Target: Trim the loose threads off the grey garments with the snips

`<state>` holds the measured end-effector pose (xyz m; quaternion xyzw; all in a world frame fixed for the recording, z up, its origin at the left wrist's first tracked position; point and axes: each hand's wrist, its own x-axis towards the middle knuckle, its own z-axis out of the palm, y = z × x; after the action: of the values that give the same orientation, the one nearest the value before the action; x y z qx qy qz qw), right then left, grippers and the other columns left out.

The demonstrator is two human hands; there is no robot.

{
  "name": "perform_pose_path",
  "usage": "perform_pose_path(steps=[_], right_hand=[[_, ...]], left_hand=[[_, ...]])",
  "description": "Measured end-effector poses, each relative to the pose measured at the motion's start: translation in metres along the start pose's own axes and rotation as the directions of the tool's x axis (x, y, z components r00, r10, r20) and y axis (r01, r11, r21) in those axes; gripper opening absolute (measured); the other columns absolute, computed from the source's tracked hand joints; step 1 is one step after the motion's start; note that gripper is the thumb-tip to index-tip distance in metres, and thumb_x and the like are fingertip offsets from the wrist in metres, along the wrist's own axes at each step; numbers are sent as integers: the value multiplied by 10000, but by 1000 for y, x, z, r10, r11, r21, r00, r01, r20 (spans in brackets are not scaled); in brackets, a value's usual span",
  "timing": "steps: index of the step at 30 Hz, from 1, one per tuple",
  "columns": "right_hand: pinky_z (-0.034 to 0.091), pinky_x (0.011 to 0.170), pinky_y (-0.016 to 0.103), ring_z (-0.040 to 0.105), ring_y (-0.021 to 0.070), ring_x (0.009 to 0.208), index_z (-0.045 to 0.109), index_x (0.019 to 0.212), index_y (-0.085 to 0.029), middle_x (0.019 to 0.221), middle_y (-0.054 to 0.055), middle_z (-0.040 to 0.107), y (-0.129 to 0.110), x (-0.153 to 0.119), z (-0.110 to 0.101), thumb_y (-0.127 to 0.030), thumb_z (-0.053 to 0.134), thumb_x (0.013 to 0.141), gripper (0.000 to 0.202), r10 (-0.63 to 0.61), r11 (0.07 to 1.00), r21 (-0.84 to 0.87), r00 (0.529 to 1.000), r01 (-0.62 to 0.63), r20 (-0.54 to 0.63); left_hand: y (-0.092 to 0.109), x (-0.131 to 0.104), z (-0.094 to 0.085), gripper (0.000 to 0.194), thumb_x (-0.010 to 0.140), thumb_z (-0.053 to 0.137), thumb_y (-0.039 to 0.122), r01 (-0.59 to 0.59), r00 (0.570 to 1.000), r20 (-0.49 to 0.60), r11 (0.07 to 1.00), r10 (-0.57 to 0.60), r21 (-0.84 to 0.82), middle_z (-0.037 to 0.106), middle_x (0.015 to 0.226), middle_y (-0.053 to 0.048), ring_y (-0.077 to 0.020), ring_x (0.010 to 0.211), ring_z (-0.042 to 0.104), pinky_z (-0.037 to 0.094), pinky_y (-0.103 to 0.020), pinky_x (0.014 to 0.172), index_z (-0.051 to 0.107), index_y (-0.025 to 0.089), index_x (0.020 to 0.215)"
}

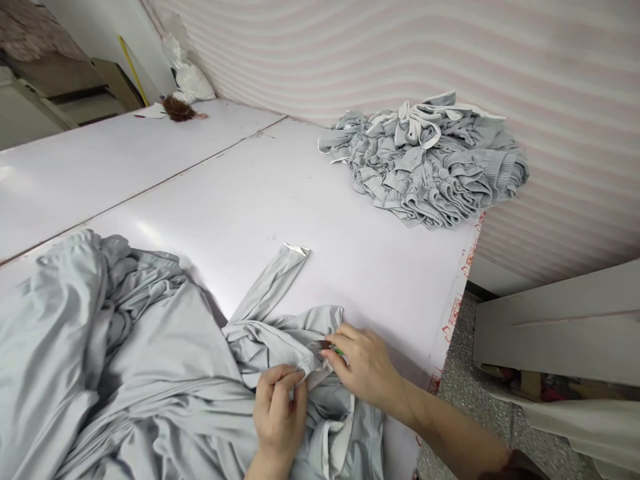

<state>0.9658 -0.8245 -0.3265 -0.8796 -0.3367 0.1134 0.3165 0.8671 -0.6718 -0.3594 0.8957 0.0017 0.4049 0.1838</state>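
A light grey garment (165,333) lies bunched over the near left of the table, with a narrow strip (273,283) of it stretching away from me. My left hand (280,410) is closed, pinching a folded edge of this cloth at the lower middle. Just to its right, my right hand (363,363) grips small thread snips (326,345), of which a dark part and a bit of green show. Their tip points left, close to the cloth edge; whether it touches the fabric I cannot tell. Loose grey cloth with pale edges hangs below both hands.
A heap of gathered grey pieces (435,167) sits at the table's far right corner, by a striped sheet (400,53). Farther left are a brown tuft (179,109) and a white plastic bag (193,80). The white table (200,193) ends at a red-printed right edge.
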Motion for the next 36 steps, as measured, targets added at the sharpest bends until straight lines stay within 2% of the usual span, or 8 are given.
perform_pose_path(steps=[5,14,20,22,25,27,30,36], right_hand=[[471,702,285,647,167,765,702,1048,-216,930,29,688,0,-5,-4,-270,611,909,175,-36,992,121,999,31,37],[469,726,308,652,180,786,709,1019,-228,928,20,689,0,-2,-4,-281,632,898,153,-49,993,109,997,43,52],[481,725,312,643,194,823,623,1130,-231,1021,34,644,2,-1,3,-308,701,823,326,-1,988,156,996,-12,85],[471,708,296,633,183,807,621,1066,-226,999,30,638,5,4,11,-207,658,823,246,-3,992,122,998,-5,71],[459,707,275,623,165,798,630,955,-218,939,15,650,12,12,14,-40,551,803,247,14,994,109,1000,-15,14],[468,731,272,634,167,837,638,983,-219,959,13,667,15,13,10,-35,578,792,272,15,986,164,1000,-18,20],[483,755,288,650,177,856,661,1064,-235,1005,19,683,18,8,0,-180,683,816,255,-39,977,212,997,23,69],[460,768,337,656,193,847,684,1091,-213,934,34,708,14,1,1,-267,657,888,213,-201,978,65,978,197,61]], left_hand=[[1,0,1,211,792,613,-16,13,1000,-11,1000,-13,-10,559,822,-20,-125,733,573,508,-238,652,590,183,857],[3,6,1,208,794,606,-21,-16,1000,-5,1000,16,-7,570,802,-22,-122,710,583,512,-240,657,600,180,849],[-3,1,1,154,805,617,59,120,993,32,987,-118,-106,684,877,-41,-152,792,660,525,-262,715,616,211,828],[-4,0,0,77,849,608,177,380,919,215,888,-331,-257,713,838,-26,-158,753,670,521,-260,669,614,220,913],[-3,5,-3,299,883,578,410,800,598,531,486,-600,-352,644,645,30,-141,593,595,471,-241,566,556,212,1105],[-1,11,-5,425,849,591,523,894,445,605,292,-660,-339,563,576,62,-122,538,515,423,-228,544,542,206,1128],[0,17,-6,521,773,638,610,927,357,623,180,-696,-329,549,591,58,-122,548,483,394,-232,559,562,210,1098],[-2,14,-1,565,704,700,621,932,284,657,41,-698,-360,545,579,63,-128,565,493,378,-227,555,562,231,1088]])
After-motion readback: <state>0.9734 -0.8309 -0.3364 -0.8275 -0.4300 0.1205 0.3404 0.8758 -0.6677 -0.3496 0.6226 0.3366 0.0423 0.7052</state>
